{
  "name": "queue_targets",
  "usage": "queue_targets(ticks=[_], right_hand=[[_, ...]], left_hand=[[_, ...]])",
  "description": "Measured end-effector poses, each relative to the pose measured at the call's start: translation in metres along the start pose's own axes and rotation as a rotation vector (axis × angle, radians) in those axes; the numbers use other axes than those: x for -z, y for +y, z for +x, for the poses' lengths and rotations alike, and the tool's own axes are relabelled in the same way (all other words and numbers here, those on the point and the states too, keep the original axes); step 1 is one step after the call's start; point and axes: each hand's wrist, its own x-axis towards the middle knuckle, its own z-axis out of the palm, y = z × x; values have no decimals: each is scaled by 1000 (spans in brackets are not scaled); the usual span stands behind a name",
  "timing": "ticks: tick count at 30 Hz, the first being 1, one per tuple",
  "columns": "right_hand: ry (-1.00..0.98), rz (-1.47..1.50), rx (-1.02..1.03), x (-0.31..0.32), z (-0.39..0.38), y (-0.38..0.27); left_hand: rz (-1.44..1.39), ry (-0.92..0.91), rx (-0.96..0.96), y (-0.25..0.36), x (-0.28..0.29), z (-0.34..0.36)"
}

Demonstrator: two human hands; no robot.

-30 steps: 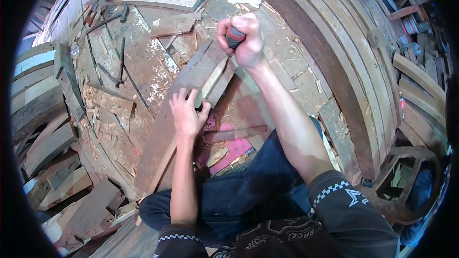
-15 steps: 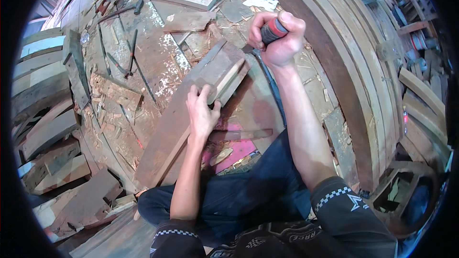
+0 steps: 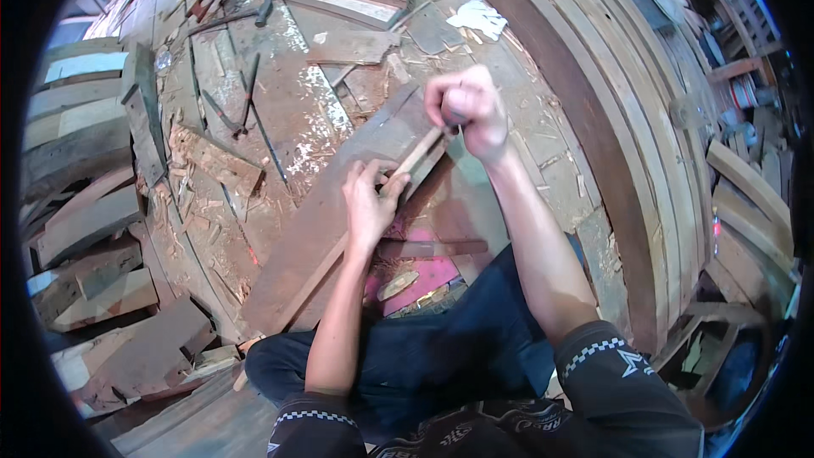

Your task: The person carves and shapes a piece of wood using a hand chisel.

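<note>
A thick wooden beam [image 3: 318, 225] slants across the floor in front of me. Along its right edge runs a narrow pale wooden strip [image 3: 420, 149]. My left hand [image 3: 370, 199] rests on the beam with fingers bent and thumb against the strip, pinching it. At the beam's far end, my right hand [image 3: 475, 114] is a closed fist around a tool's handle. That handle showed a black and red grip earlier; now it is mostly hidden, and I cannot make out its working end.
Below the beam lie a short dark wood piece [image 3: 432, 248] and a pink sheet [image 3: 420, 276]. A hammer [image 3: 264, 12] and dark pincers [image 3: 246, 106] lie at far left. Stacked timbers [image 3: 89, 140] stand left; long planks [image 3: 623, 131] curve along the right. Chips litter the floor.
My right fist has dropped from above toward the beam's far end, turning the tool's grip out of sight. My left hand keeps its place on the beam. The view has shifted slightly.
</note>
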Motion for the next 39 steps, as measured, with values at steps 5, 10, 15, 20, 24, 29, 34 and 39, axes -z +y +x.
queue_targets(ticks=[5,10,15,20,24,29,34,39], right_hand=[[-220,-391,233,-52,-22,6],[-379,-691,177,-82,-46,15],[-257,-656,253,-85,-44,22],[-183,-549,298,-74,-45,23],[-205,-542,353,-78,-46,25],[-227,-612,305,-69,-43,36],[-194,-548,327,-75,-44,28],[-220,-531,359,-78,-51,28]], left_hand=[[142,195,-274,-63,-18,-14],[-199,-145,66,-29,-3,-8],[32,0,-112,-39,-5,-4],[-322,-82,79,-46,-16,-8],[-184,-44,11,-44,-14,-14],[-123,-18,-29,-46,-17,-15],[108,200,-252,-55,-23,-15],[-12,310,-346,-32,-20,-13]])
